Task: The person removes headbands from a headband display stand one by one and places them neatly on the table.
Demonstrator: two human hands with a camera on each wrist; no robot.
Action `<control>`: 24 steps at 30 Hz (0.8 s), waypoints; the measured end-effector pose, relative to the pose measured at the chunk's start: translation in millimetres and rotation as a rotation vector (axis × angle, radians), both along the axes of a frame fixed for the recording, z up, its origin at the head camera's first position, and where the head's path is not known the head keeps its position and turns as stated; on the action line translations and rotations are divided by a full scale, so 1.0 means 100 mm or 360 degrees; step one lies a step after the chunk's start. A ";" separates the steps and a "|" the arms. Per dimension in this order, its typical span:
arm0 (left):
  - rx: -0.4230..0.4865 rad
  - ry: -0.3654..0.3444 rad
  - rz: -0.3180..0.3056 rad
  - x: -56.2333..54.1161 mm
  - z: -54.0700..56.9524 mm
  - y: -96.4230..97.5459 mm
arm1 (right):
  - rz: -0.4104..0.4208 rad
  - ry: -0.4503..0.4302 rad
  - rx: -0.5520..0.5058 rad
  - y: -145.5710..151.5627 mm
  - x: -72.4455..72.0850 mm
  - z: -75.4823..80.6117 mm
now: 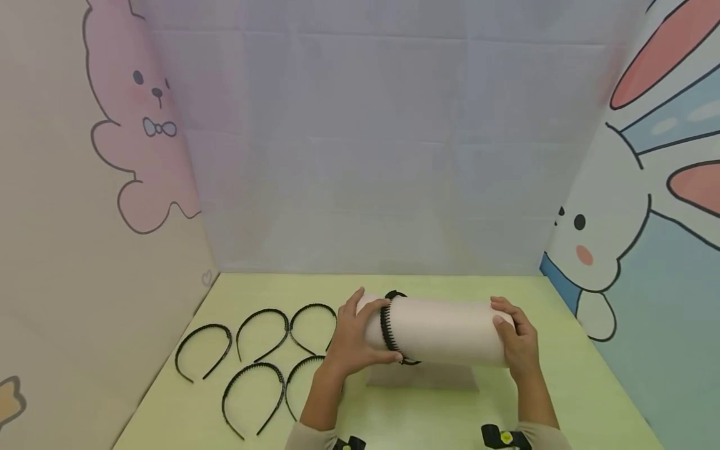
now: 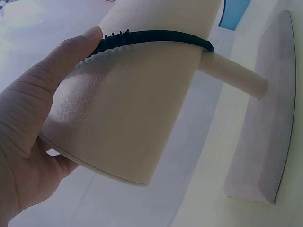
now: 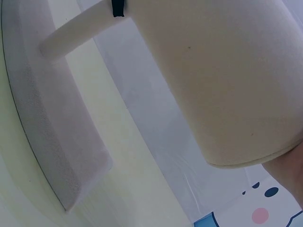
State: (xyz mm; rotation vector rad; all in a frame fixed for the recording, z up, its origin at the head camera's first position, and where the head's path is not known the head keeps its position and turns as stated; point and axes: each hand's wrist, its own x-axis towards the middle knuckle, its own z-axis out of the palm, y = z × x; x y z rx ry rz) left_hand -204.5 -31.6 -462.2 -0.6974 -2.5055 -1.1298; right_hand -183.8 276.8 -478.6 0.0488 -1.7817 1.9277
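A pale, padded headband display stand with a horizontal cylinder (image 1: pixel 450 331) is between both hands. Its short post (image 2: pixel 236 78) joins a flat-bottomed base (image 1: pixel 422 377) on the table. One black toothed headband (image 1: pixel 388 328) lies around the cylinder, left of its middle. My left hand (image 1: pixel 353 334) spans the cylinder's left end, with thumb and forefinger tips at the headband. In the left wrist view, a digit (image 2: pixel 78 49) presses the headband's toothed part. My right hand (image 1: pixel 520 344) grips the cylinder's right end, thumb in front and fingers over the top.
Several black headbands lie on the left of the pale green table (image 1: pixel 562 387), including one at far left (image 1: pixel 230 340) and one nearer the front (image 1: pixel 281 387). One is partly hidden by the left arm. Cartoon-printed walls and a pale backdrop (image 1: pixel 360 156) enclose the table.
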 end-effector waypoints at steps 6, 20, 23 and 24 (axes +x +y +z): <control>0.0054 -0.0114 -0.0033 -0.01 -0.02 -0.05 | -0.0025 0.0021 0.0004 0.01 -0.02 -0.02; 0.0171 -0.0155 -0.0150 -0.08 -0.09 -0.19 | 0.0034 0.0036 0.0021 0.00 0.01 -0.01; 0.0207 -0.0159 -0.0191 -0.10 -0.10 -0.22 | 0.0051 0.0056 0.0022 0.00 0.00 -0.01; 0.0215 -0.0162 -0.0204 -0.10 -0.10 -0.23 | 0.0052 0.0061 0.0021 0.00 0.00 -0.01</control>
